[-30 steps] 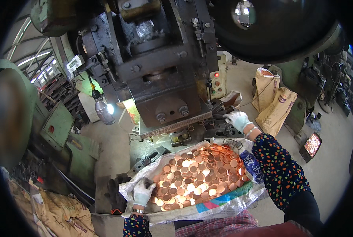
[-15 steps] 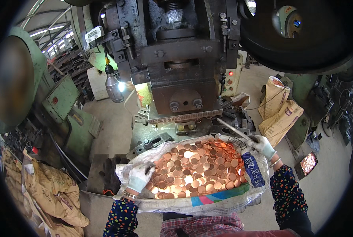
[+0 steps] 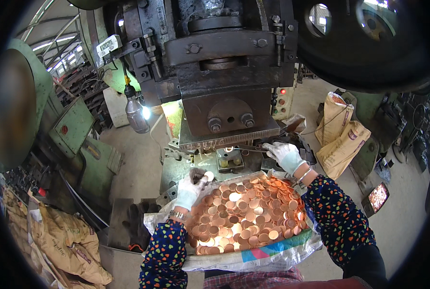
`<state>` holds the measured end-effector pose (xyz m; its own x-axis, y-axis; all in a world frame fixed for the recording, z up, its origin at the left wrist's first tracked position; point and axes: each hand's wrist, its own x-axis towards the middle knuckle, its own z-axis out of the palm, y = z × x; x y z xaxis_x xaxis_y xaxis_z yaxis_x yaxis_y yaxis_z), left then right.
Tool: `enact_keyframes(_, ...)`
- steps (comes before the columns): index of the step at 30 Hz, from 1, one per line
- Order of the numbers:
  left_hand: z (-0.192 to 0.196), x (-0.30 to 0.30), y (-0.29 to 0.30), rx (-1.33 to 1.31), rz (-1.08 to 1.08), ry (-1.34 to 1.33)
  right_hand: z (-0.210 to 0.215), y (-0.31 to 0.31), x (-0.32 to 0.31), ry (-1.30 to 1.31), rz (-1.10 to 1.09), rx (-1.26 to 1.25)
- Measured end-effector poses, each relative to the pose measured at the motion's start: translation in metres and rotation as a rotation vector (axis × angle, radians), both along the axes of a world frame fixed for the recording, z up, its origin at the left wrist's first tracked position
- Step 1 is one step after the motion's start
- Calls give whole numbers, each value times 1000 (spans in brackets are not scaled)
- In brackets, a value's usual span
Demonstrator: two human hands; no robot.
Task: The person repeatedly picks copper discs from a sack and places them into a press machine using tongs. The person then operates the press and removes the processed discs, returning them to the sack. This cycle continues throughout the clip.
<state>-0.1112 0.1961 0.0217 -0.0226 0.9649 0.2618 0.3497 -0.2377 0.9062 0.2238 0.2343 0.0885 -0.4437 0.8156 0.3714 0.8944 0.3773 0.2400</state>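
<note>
My gloved left hand (image 3: 190, 189) is pinched on a small round disc (image 3: 209, 176), just beyond the left end of a heap of copper discs (image 3: 246, 212). The heap lies on a spread white woven sack (image 3: 210, 262). My gloved right hand (image 3: 286, 157) is closed on a thin rod-like metal tool (image 3: 253, 148). Its far end reaches under the upper block (image 3: 229, 118) of a press, close to the small lower die (image 3: 229, 160). Whether the tool's tip holds anything is too small to tell.
A lit lamp (image 3: 137, 114) hangs left of the press. Paper sacks stand at the right (image 3: 344, 149) and lower left (image 3: 68, 241). A control panel (image 3: 283, 102) with a red light is behind the press. A phone-like screen (image 3: 378, 197) stands at the right.
My left hand has risen from the heap's left edge and now carries a disc. My right hand has moved forward and left, bringing the tool's end under the press block.
</note>
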Motion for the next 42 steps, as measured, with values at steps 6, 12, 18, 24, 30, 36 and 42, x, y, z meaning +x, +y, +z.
enact_keyframes(6, -18, 32, 53, -110, -42, -545, -6, 25, 18, 181, 21, 62)
enact_keyframes(12, -27, 66, 114, 181, 303, 5, -2, -1, 30, 317, 100, -62)
enact_keyframes(18, -29, 89, 124, 33, 462, 368, -6, 1, 22, 264, 4, -135)
enact_keyframes(24, -28, 88, 130, 210, 337, 862, -15, 3, 34, 416, 94, -189)
enact_keyframes(30, -27, 89, 127, 323, 354, 738, -16, -6, 41, 440, 121, -304)
enact_keyframes(36, -13, 83, 104, 326, 255, 612, -6, -7, 30, 296, 61, -277)
enact_keyframes(42, -6, 42, 41, 307, -11, 447, 4, -17, 17, 200, 69, -181)
